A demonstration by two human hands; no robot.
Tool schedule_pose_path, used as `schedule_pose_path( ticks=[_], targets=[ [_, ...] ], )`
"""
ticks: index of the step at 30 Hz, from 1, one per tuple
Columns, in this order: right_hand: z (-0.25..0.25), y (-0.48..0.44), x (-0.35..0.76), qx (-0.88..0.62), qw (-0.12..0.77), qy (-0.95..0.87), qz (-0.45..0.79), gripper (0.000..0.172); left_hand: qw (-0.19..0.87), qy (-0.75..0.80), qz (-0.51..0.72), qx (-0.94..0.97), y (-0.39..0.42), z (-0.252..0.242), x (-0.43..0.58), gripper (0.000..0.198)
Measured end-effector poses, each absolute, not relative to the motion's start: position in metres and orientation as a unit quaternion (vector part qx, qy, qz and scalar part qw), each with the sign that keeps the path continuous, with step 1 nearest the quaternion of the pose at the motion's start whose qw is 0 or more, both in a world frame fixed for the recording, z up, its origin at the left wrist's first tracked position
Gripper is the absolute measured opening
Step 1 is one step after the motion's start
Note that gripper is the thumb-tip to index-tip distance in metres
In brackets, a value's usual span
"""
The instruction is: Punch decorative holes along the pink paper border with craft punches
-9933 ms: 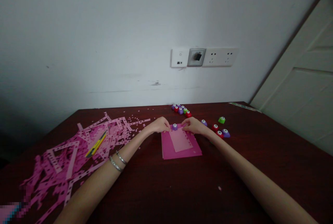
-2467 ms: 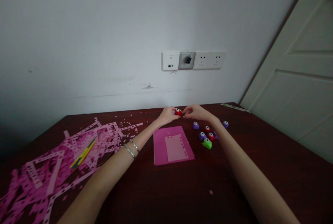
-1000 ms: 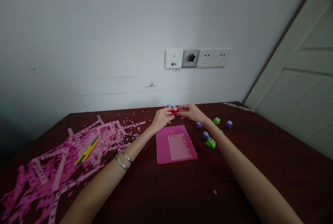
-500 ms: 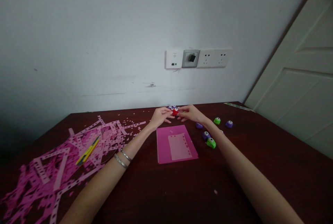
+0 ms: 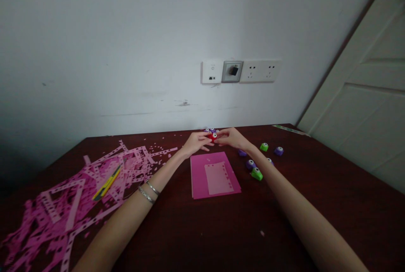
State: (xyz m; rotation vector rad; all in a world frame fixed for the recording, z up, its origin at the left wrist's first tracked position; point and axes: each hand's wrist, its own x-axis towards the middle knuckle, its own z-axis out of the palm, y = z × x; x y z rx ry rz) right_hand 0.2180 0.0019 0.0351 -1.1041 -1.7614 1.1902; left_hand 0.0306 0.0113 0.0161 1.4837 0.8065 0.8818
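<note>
Near the back edge of the table, a small red craft punch with a white button on top is held between my two hands. My left hand grips it from the left with its fingertips, two bracelets on the wrist. From the right, the fingers of my right hand close on the same punch. Just behind it stand several purple craft punches, partly hidden by the hands. In front of the hands lies a stack of magenta paper, topped by a smaller light pink sheet with punched holes along its edges.
Pink punched paper scraps cover the left side, with a yellow utility knife on them. By my right forearm sit a green punch, another green punch and several purple punches. Wall sockets are behind.
The red punch has turned and dropped slightly between my fingers. My left hand has shifted a little; the papers and the other punches on the right lie as before.
</note>
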Motion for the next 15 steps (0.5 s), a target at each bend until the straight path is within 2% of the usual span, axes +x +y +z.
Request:
schedule_pose_path(
  ticks=[6, 10, 15],
  targets=[
    [0.028, 0.005, 0.221, -0.431, 0.327, -0.728, 0.421, 0.026, 0.544, 0.359, 0.302, 0.696, 0.015, 0.021, 0.023, 0.041],
    [0.025, 0.002, 0.223, -0.421, 0.269, -0.775, 0.387, 0.025, 0.470, 0.371, 0.226, 0.768, 0.016, 0.023, 0.015, 0.036],
    [0.022, -0.005, 0.224, -0.413, 0.216, -0.809, 0.358, 0.026, 0.370, 0.358, 0.210, 0.831, 0.016, 0.014, 0.016, 0.029]
  ],
)
